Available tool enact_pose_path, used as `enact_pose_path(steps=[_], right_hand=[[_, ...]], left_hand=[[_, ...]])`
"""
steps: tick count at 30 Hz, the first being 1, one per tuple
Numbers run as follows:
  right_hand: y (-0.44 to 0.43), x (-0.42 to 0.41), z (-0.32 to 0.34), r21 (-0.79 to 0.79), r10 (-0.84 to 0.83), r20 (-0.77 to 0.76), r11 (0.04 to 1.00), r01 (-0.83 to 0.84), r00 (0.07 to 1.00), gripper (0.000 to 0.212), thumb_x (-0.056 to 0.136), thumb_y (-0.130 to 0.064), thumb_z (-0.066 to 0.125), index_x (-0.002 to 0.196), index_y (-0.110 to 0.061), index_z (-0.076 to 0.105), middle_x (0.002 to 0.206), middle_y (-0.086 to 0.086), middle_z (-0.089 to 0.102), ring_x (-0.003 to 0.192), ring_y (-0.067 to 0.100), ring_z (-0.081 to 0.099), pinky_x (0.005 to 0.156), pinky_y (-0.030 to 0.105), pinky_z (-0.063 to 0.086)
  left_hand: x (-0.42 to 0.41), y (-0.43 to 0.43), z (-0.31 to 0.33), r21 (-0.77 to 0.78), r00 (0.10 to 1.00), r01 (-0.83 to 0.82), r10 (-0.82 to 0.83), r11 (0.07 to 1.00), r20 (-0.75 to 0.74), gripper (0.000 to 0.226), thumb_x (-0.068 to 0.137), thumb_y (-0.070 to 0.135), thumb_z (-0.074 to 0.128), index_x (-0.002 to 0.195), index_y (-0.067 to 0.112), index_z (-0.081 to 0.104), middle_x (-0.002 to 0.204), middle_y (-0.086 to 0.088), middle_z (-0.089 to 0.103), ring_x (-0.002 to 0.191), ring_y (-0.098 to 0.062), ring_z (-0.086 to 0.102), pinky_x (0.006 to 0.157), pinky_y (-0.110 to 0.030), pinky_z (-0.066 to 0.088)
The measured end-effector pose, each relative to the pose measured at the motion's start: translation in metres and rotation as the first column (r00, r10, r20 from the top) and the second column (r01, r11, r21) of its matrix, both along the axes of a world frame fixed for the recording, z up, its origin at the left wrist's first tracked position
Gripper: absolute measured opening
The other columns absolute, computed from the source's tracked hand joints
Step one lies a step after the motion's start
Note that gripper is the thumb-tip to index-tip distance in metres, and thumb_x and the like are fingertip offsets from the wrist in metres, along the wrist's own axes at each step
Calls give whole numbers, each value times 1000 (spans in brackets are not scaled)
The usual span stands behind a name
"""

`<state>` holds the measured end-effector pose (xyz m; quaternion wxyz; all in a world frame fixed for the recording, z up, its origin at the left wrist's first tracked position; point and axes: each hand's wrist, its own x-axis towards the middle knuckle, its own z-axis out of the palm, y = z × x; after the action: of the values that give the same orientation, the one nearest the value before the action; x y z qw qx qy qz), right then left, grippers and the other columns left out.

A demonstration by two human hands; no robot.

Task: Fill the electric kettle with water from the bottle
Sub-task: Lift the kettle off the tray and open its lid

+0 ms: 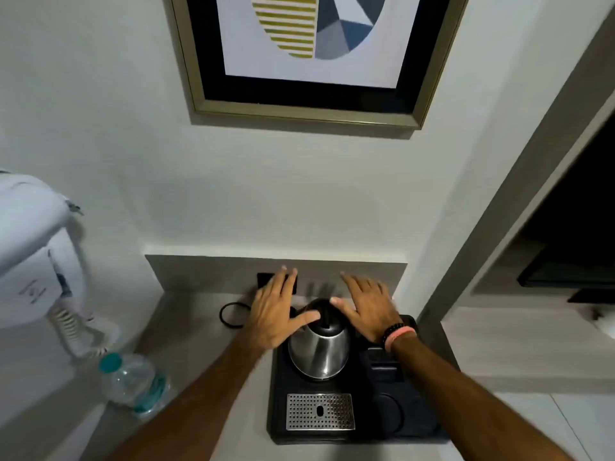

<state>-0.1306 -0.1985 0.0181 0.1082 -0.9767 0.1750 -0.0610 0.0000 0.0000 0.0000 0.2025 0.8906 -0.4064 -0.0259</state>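
Observation:
A steel electric kettle (pixel 318 351) with a black lid stands on a black tray (pixel 412 424) on the grey counter. My left hand (pixel 276 311) hovers over the kettle's left side, fingers spread, thumb near the lid. On the other side my right hand (pixel 369 307) is held flat with fingers apart, a bead band and a pink band on the wrist. Neither hand holds anything. A clear water bottle (pixel 133 384) with a teal cap stands at the counter's left front, apart from both hands.
The tray carries a perforated metal drip grate (pixel 319 411) and round recesses. A black cord loop (pixel 233 315) lies left of the kettle, below a wall socket. A white wall-mounted hair dryer (pixel 33 254) with a coiled cord hangs at left. A framed picture (pixel 309 54) hangs above.

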Motion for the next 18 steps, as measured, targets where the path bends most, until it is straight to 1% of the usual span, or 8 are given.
enact_pose_path(steps=[1, 4, 6, 7, 9, 13, 16, 18], right_hand=[[3, -1, -5, 15, -3, -22, 1000, 3, 1000, 82, 88, -77, 17, 149, -25, 32, 146, 7, 49, 132, 28, 44, 110, 48, 29], [12, -2, -21, 37, -11, -89, 999, 15, 996, 87, 83, -84, 17, 136, -22, 49, 125, 8, 65, 116, 29, 57, 103, 48, 37], [15, 1, -25, 11, -24, -78, 1000, 25, 997, 89, 78, -89, 18, 119, -21, 59, 103, 6, 72, 99, 27, 64, 95, 45, 42], [16, 3, -25, -2, -32, -68, 999, 32, 997, 88, 77, -90, 20, 114, -21, 60, 96, 4, 73, 93, 26, 66, 92, 44, 45], [18, 6, -26, -7, -53, -64, 999, 52, 997, 81, 77, -88, 27, 107, -20, 61, 92, 3, 73, 88, 26, 66, 87, 42, 47], [21, 13, -28, 12, -81, -58, 997, 82, 995, 64, 77, -76, 35, 92, -20, 61, 79, 0, 69, 77, 23, 63, 89, 43, 43], [19, 16, -27, -3, -75, -70, 997, 75, 995, 59, 77, -71, 36, 87, -19, 62, 73, -2, 67, 71, 21, 60, 91, 42, 40], [18, 16, -26, 4, -60, -70, 998, 61, 996, 56, 78, -69, 37, 88, -20, 63, 72, -2, 67, 71, 20, 59, 91, 42, 40]], left_hand=[[-4, 0, -10, 51, 998, 16, -13, 999, -57, 123, 66, 99, 27, 158, 21, 2, 167, -6, 2, 152, -24, 11, 119, -45, 15], [-18, -2, -36, 166, 995, 28, -11, 986, -101, 140, 52, 105, 30, 158, 20, -4, 167, 0, -1, 152, -20, 9, 119, -45, 16], [-22, -6, -47, 200, 996, 25, -8, 979, -84, 143, 49, 106, 32, 158, 20, -4, 167, 2, -1, 152, -19, 10, 118, -46, 18], [-22, -8, -49, 212, 997, 25, -7, 977, -82, 143, 48, 106, 31, 158, 20, -3, 167, 3, 0, 151, -18, 11, 118, -47, 20], [-22, -9, -51, 231, 996, 25, -6, 973, -84, 141, 50, 106, 28, 158, 20, 1, 167, 2, 0, 151, -19, 13, 116, -49, 22], [-22, -11, -51, 223, 993, 26, 1, 974, -121, 135, 53, 103, 32, 158, 21, 7, 167, 1, 4, 149, -23, 18, 113, -53, 26], [-23, -10, -52, 159, 986, 20, 7, 987, -167, 132, 53, 101, 41, 156, 23, 12, 166, 0, 13, 145, -24, 28, 110, -48, 35], [-23, -9, -54, 101, 980, 14, 7, 995, -198, 129, 52, 101, 45, 153, 26, 15, 162, 0, 24, 140, -23, 38, 105, -44, 41]])
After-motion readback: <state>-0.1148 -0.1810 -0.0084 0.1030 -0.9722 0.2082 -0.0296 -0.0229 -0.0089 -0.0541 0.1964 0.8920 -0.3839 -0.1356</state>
